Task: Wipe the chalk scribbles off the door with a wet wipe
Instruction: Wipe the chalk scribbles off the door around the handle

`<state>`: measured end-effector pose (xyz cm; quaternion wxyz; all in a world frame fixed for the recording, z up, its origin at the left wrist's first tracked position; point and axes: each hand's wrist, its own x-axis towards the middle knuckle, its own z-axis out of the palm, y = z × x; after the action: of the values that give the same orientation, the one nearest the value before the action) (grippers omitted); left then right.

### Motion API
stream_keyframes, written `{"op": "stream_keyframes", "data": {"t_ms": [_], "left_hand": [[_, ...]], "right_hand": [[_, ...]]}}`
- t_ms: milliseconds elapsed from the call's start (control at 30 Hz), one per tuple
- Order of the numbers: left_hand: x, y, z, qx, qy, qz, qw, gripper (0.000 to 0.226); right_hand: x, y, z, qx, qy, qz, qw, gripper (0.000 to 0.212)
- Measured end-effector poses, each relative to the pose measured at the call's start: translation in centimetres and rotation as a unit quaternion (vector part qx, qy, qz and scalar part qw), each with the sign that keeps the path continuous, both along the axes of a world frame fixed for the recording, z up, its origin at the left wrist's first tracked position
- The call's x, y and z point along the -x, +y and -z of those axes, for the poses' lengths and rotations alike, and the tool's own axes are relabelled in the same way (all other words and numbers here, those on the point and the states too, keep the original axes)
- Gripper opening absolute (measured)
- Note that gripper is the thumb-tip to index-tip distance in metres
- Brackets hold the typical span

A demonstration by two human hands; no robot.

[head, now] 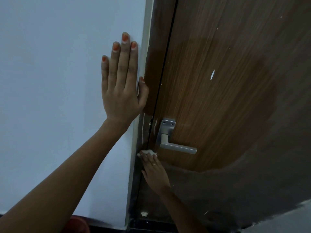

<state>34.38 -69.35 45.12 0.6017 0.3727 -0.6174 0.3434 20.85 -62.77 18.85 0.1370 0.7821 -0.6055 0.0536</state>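
While left hand (121,88) lies flat, fingers spread, right hand (154,170) fingers press crumpled wet wipe (147,152) on wood-grain door (210,98).

The brown wood-grain door (218,81) offers a broad bare face to the right of and above the brushed-metal lever handle (170,140) — nothing projects from that stretch. The handle itself juts out, its lever pointing right, crowding the narrow strip along the door's left edge. In that strip the right hand (154,170) presses a crumpled white wet wipe (147,152) just below-left of the handle. The left hand (122,81) lies flat on the pale blue wall (50,81), its thumb over the dark door frame (151,64) — blocking the frame there.
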Motion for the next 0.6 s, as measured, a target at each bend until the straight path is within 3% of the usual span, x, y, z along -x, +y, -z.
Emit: {"op": "stream_keyframes", "data": {"t_ms": [100,200,333,467,600], "left_hand": [[0.0,0.1,0.0,0.001,-0.001,0.001,1.0,0.054],[0.0,0.0,0.0,0.002,0.002,-0.001,1.0,0.053],[0.1,-0.2,0.0,0.002,0.007,0.005,1.0,0.054],[0.0,-0.2,0.1,-0.003,0.002,0.004,1.0,0.055],[-0.1,-0.1,0.1,-0.001,0.003,0.008,1.0,0.055]], "right_hand": [[2.8,1.2,0.9,0.003,0.023,0.004,1.0,0.066],[5.0,1.6,0.1,0.063,0.03,0.031,0.997,0.046],[3.7,0.7,-0.5,0.067,-0.007,0.055,0.996,0.052],[0.5,0.0,0.9,-0.009,0.002,-0.018,1.0,0.063],[1.7,0.9,1.4,-0.041,0.016,0.003,0.999,0.065]]}}
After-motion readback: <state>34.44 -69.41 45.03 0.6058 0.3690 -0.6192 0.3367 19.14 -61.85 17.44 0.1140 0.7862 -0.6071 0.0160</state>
